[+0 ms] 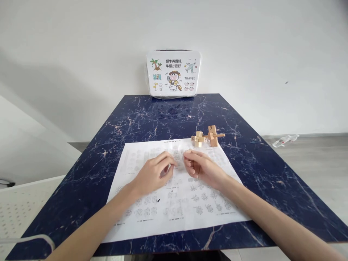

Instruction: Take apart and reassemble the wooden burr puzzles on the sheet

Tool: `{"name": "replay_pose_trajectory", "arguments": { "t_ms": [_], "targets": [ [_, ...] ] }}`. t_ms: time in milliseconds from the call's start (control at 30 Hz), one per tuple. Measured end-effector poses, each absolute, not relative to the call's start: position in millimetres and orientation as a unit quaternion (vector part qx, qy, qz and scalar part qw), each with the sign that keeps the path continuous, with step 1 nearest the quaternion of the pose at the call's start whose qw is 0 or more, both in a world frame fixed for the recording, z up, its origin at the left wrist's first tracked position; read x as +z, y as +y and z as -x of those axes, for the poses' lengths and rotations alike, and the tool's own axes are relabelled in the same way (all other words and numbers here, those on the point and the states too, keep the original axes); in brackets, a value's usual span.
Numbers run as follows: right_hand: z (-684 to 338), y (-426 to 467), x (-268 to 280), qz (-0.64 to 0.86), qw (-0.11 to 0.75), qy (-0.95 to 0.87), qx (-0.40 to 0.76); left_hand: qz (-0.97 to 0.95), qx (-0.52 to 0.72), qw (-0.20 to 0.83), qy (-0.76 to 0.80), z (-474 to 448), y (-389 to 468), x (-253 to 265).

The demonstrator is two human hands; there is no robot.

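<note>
- Left hand (155, 171): yours, above the middle of the sheet; fingers bent toward the thumb, a narrow gap between them. You show nothing held in it, though the fingertips blur.
- Right hand (205, 168): yours, level with the left and just beside it; fingers half curled, thumb side toward you uncertain. No object shows in the grasp.
- Printed sheet (122, 232): white, broad, beneath both your hands; rows of small figures. Whether your fingers touch it, you cannot tell from here.
- Block cluster (199, 139): pale wood, at the sheet's far right edge, on the far side of your right hand, which is the nearer of the two; apart from both.
- Marked block (213, 136): wooden, just right of the cluster, its long axis running near to far or upright; you cannot tell which.
- Wooden rod (220, 135): lies left to right across the marked block, its right end jutting out.
- Tabletop (244, 156): dark blue, veined; gives you room far of the sheet and a narrower strip beyond its right edge. The near edge crosses below your forearms.
- Cartoon case (174, 72): white, at the tabletop's far end, by the wall, well apart from your hands.
</note>
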State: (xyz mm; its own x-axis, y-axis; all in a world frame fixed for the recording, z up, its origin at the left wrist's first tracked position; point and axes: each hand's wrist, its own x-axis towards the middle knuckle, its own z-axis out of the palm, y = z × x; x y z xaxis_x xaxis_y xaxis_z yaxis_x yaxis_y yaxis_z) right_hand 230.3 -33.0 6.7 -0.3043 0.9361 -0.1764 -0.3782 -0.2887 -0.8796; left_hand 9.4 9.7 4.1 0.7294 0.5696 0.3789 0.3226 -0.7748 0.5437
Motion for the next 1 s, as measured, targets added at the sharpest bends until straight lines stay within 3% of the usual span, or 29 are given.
{"name": "replay_pose_trajectory", "arguments": {
  "t_ms": [233, 1000],
  "targets": [
    [-228.8, -32.3, 5.5, 0.352, 0.437, -0.428, 0.709, -0.948, 0.248, 0.094, 0.173, -10.1, 9.1, -4.8],
    [-227.6, -32.6, 7.5, 0.355, 0.434, -0.429, 0.708, -0.951, 0.244, 0.081, 0.17, -9.4, 10.9, -4.6]
  ]
}}
